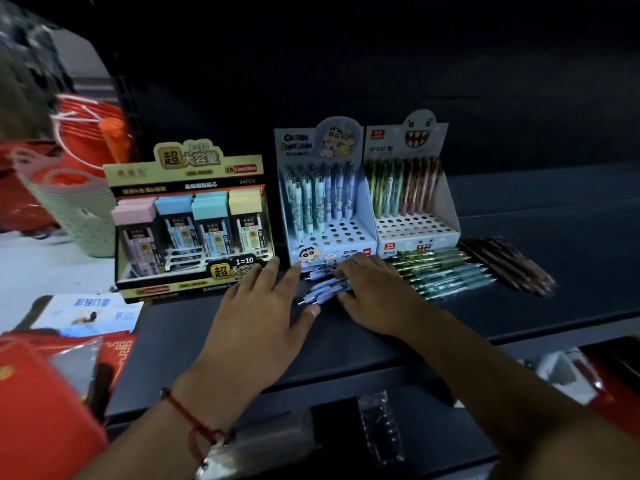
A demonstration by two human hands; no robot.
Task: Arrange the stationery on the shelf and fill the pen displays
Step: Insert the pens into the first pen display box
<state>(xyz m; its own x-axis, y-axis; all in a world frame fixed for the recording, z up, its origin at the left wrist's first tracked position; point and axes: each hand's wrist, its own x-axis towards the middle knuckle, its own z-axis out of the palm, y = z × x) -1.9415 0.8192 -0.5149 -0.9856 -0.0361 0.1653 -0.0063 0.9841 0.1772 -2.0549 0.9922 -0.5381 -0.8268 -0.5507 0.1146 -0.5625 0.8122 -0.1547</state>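
Note:
On the dark shelf (571,237) stand three displays: a gold lead-refill box (194,216), a blue cartoon pen display (325,199) partly filled, and a white monster-face pen display (412,188) with pens in its back rows. Loose blue pens (322,289) lie in front of the cartoon display. My right hand (377,292) curls its fingers over this bunch of pens. My left hand (263,313) lies flat beside them, fingers spread, its thumb tip by a pen tip. More green and blue pens (446,271) and brown pens (509,265) lie to the right.
Left of the shelf are a pale green perforated basket (76,209), red baskets (86,133) and red packets (38,393) with a leaflet (90,311). A lower shelf holds clear plastic wrappers (381,427) and a red-and-white box (581,372).

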